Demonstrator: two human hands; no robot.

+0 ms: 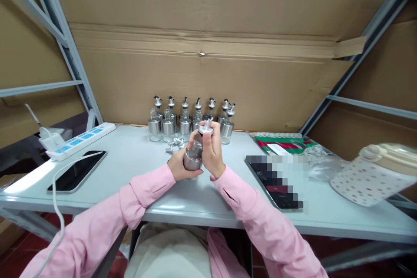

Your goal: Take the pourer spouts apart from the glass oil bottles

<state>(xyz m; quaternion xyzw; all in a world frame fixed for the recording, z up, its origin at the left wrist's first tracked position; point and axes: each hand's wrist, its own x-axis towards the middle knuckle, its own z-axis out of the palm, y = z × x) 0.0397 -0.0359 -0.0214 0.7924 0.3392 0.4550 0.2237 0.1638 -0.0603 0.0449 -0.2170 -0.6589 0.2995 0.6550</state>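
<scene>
Bottle (193, 161), one, steel-sleeved: tilted between both hands over the desk (130, 152), nearer the person than the bottle rows. Left hand (178, 166): wrapped round the sleeve, presumably to steady the body. Right hand (212, 150): thumb and fingers pinching the spout (206, 128), apparently for a firm hold on the top; its seating is hidden by fingers. Bottle rows (168, 127): near the cardboard (208, 8), some spouted, probably set back for working room. Silvery pieces (176, 144): small heap by the left hand, seemingly for reach. Phone (78, 173): left. Tablet (265, 178): right.
</scene>
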